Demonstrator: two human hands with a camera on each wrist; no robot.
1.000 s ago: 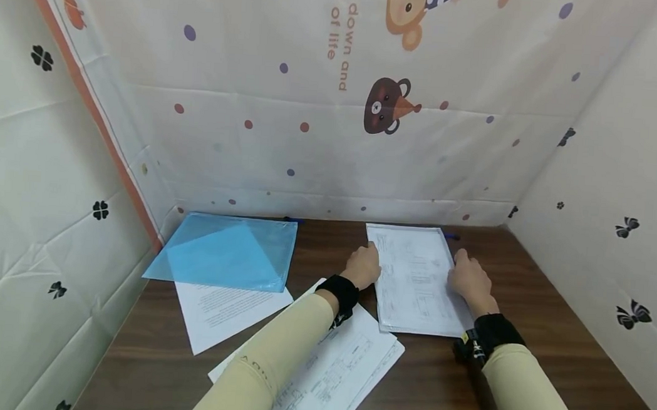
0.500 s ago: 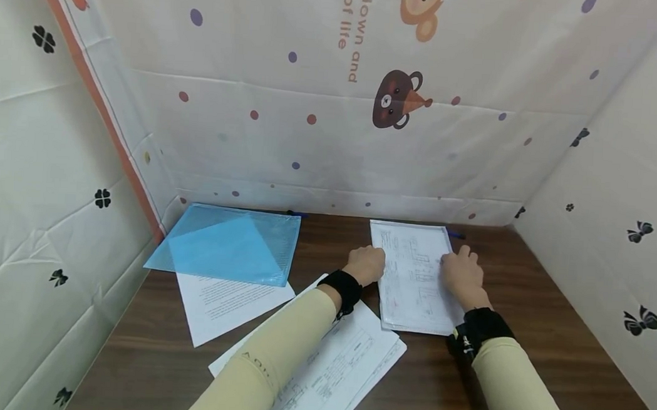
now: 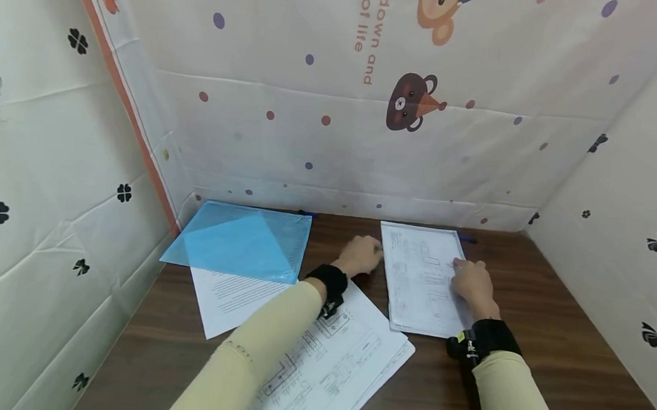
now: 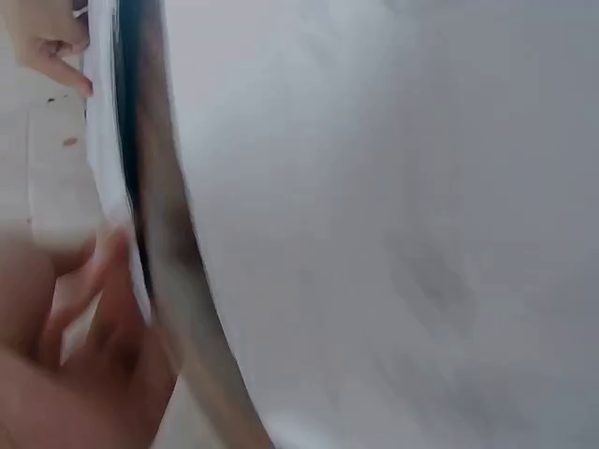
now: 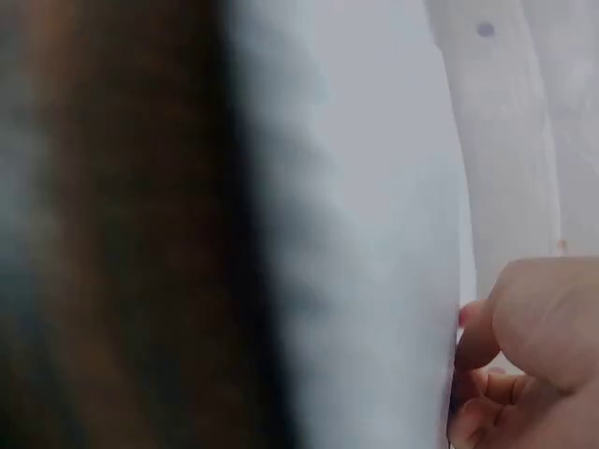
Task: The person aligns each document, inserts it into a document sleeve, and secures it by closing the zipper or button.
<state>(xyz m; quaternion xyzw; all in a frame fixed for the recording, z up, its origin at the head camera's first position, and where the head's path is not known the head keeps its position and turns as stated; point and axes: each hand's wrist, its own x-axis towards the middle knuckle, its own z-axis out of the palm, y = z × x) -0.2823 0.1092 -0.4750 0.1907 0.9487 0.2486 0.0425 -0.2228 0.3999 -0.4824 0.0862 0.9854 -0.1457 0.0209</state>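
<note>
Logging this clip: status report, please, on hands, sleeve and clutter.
Left hand at clear sleeve's left edge, grip unclear. Right hand resting on its right side. Loose sheets and blue folder nearby, none blocking.

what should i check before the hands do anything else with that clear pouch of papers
1. Left hand at the clear pouch's left edge: ok, it touches there.
2. Right hand on the pouch's right side: ok, it rests on it.
3. Firm grip by either hand: cannot tell, the wrist views are blurred.
4. Pouch flat on the table: ok.
5. Pouch clear of the loose drawings: not ok, its near left corner seems to overlap them.
6. Blue folder out of the way: ok, it lies apart to the left.
</note>
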